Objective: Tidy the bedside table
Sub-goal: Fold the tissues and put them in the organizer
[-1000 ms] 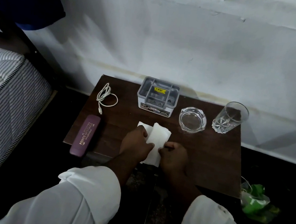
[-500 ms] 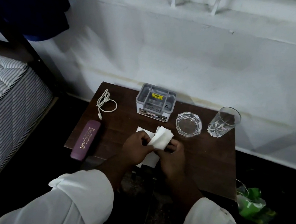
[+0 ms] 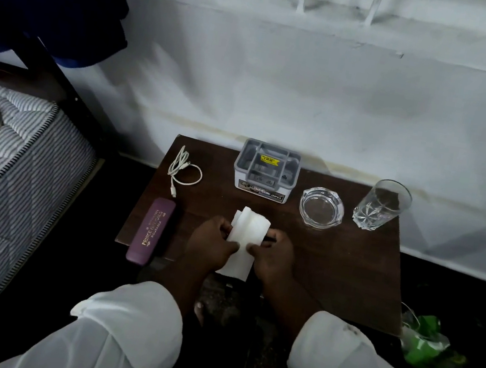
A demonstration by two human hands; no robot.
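Tissue [image 3: 246, 241] now refolded, long axis front-to-back.

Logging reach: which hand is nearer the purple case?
Left. The left hand sits just right of the purple case, gripping the white tissue; the right hand holds the tissue's far side.

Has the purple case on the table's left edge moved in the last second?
No. The purple case lies along the table's left front edge below the white cable, as before; only the camera shifted.

organiser [image 3: 266, 168] behind tissue [image 3: 244, 241], ashtray [image 3: 321, 207] right (glass [image 3: 381, 204] beyond)
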